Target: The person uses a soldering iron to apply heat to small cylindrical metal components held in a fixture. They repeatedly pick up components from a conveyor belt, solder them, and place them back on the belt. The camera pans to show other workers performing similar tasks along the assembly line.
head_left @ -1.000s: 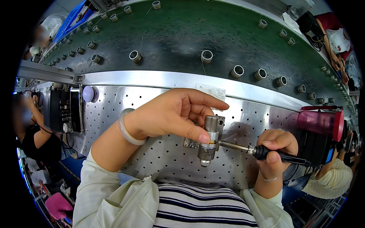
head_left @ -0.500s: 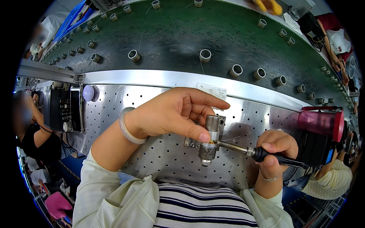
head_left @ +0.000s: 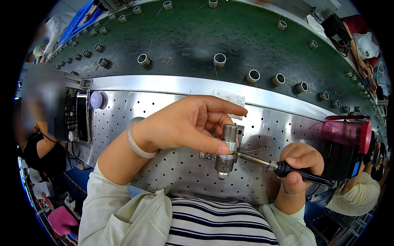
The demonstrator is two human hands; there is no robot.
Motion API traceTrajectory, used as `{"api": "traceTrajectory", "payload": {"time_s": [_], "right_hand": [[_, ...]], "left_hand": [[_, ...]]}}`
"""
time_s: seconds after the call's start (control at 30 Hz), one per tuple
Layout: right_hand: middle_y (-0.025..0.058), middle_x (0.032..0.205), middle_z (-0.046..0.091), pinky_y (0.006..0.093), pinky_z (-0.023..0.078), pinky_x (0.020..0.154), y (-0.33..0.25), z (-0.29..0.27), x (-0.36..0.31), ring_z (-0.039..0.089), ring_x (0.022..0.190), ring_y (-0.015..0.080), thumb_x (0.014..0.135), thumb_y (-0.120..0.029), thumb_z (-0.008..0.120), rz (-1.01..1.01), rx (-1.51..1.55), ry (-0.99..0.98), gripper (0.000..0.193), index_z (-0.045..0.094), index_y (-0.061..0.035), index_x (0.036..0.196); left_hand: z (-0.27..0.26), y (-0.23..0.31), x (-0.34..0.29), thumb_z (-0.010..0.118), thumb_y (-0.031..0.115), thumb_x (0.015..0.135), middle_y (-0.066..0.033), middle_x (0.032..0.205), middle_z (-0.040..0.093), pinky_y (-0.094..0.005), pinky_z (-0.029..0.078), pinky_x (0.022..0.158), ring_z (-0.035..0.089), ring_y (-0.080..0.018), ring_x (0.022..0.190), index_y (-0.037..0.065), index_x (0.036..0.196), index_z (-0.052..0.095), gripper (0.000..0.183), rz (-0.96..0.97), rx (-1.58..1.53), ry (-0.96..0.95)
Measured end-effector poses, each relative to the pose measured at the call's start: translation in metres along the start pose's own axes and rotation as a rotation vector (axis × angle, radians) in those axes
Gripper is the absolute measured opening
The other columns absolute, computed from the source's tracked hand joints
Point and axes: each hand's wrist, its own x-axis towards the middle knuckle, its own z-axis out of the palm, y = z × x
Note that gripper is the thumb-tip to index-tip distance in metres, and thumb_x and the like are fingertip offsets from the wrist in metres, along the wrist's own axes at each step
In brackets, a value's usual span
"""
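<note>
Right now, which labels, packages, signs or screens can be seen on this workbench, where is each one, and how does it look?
Paper label: small pale rectangle, stuck on the metal rail just above the left hand.
Small screen: bluish rectangle on the dark device at the far right, below the red cylindrical container; partly hidden.
No packages or signs are visible.

Two hands [head_left: 186,125], one screwdriver [head_left: 283,167], one metal fitting [head_left: 227,151], one red-capped cylinder [head_left: 347,133].
</note>
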Motion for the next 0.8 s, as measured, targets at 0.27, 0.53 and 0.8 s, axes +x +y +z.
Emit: {"api": "traceTrajectory", "payload": {"time_s": [0.27, 0.53, 0.8], "right_hand": [[0.0105, 0.061, 0.058, 0.0269, 0.04, 0.043, 0.0, -0.001, 0.001, 0.051, 0.044, 0.0175, 0.071, -0.004, 0.073, 0.036, 0.032, -0.037, 0.022, 0.06, 0.0048, 0.086], [0.0102, 0.066, 0.058, 0.0263, 0.039, 0.046, -0.002, -0.003, -0.004, 0.051, 0.05, 0.0166, 0.075, -0.011, 0.074, 0.098, 0.063, 0.106, 0.023, 0.058, 0.0026, 0.085], [0.0065, 0.063, 0.049, 0.0232, 0.033, 0.047, -0.007, -0.001, 0.001, 0.044, 0.05, 0.0127, 0.078, -0.027, 0.073, 0.198, 0.077, 0.35, 0.035, 0.049, -0.0018, 0.077]], "left_hand": [[0.004, -0.002, 0.001, 0.073, -0.005, 0.068, -0.0157, 0.097, 0.062, -0.0182, 0.051, 0.068, 0.061, -0.0136, 0.087, -0.008, 0.133, 0.039, 0.073, 0.011, 0.007, 0.007], [0.006, -0.004, 0.005, 0.072, -0.003, 0.069, -0.0151, 0.097, 0.062, -0.0198, 0.051, 0.07, 0.061, -0.015, 0.091, -0.007, 0.133, 0.039, 0.072, -0.018, -0.048, -0.012], [-0.024, 0.008, 0.013, 0.067, -0.003, 0.077, -0.0113, 0.104, 0.063, -0.0267, 0.047, 0.086, 0.06, -0.0154, 0.096, -0.001, 0.132, 0.043, 0.06, 0.25, -0.129, 0.065]]}}
